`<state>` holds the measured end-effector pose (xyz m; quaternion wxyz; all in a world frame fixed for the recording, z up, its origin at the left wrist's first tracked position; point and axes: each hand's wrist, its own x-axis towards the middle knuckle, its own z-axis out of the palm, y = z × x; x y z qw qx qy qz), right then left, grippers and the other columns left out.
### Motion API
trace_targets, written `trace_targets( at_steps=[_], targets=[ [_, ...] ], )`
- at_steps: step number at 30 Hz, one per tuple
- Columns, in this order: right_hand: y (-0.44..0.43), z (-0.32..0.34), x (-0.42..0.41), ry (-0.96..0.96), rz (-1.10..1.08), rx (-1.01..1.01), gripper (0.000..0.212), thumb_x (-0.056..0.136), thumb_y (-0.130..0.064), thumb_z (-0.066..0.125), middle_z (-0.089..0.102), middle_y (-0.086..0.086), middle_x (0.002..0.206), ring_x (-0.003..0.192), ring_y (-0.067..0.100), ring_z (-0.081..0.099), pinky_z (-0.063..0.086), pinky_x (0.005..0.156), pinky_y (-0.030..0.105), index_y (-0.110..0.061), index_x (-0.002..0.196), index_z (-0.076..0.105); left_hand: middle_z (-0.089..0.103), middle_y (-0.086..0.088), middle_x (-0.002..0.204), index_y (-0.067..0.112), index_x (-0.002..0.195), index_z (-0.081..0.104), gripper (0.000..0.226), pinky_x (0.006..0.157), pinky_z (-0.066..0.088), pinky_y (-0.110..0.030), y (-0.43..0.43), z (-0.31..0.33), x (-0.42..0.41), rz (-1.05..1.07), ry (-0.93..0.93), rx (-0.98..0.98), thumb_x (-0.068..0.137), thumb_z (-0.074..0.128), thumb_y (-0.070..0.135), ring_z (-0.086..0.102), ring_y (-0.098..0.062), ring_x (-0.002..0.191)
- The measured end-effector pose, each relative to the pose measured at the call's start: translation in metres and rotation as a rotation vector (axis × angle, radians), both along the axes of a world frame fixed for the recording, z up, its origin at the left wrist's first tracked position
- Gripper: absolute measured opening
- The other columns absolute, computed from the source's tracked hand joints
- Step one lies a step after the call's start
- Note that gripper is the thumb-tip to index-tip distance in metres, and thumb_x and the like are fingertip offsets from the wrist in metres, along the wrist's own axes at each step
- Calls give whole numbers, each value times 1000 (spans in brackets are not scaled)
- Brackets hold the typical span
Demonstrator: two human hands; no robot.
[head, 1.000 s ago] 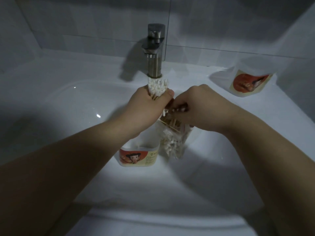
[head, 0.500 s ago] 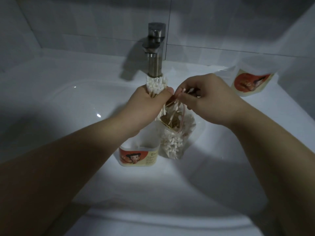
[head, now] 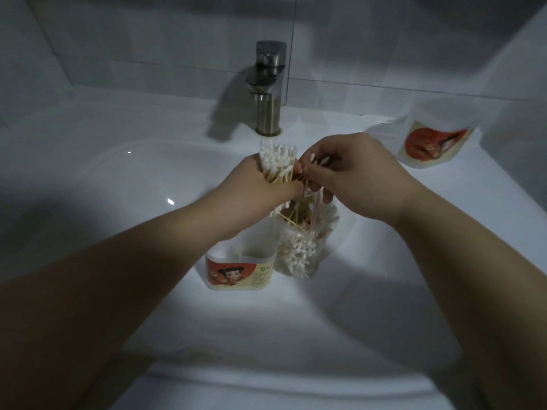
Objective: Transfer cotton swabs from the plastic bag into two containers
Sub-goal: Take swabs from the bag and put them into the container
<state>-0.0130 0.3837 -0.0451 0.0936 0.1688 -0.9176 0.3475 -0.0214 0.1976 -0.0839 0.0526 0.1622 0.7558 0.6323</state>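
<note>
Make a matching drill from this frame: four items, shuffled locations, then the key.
1. swab bundle
2. plastic bag
3. near container
4. far container

A. on the sink ledge, right of the faucet
B. in the basin, left of the plastic bag
C. in the left hand's grip
D. in the basin, under the right hand pinching loose swabs

Pairs: 1-C, 2-D, 3-B, 4-A

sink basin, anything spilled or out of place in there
Nothing lies spilled in the sink basin. The odd part is the setup: the labelled container and the plastic bag of swabs stand inside the basin, in front of the faucet, where they could get wet. The second container sits apart on the counter at right.
</note>
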Motion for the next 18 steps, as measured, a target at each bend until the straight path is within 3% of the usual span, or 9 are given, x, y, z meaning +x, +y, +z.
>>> trace_targets(
  at_steps=[7, 12, 18],
  targets=[
    [-3, -1, -1, -106, 15, -242, 7, 87, -13, 78, 77, 2, 79, 70, 16, 76, 64, 77, 39, -20, 89, 77, 78, -12, 98, 10, 105, 75, 25, 88, 60, -47, 0, -1, -1, 15, 5, 20, 83, 78, -1, 75, -31, 97],
    [-4, -1, -1, -85, -9, -267, 10, 86, -8, 77, 76, 6, 77, 69, 20, 76, 63, 78, 46, -18, 88, 76, 79, -3, 99, 15, 109, 75, 29, 88, 61, -38, 0, -2, -2, -19, 17, 15, 80, 78, 11, 75, -21, 97],
    [-6, 1, 0, -148, -21, -375, 16, 86, -3, 74, 76, 9, 78, 67, 26, 75, 62, 75, 50, -10, 98, 67, 77, -11, 103, 8, 111, 73, 29, 95, 59, -50, 1, -2, -2, -16, 11, -14, 86, 72, -5, 75, -26, 100]
  ],
)
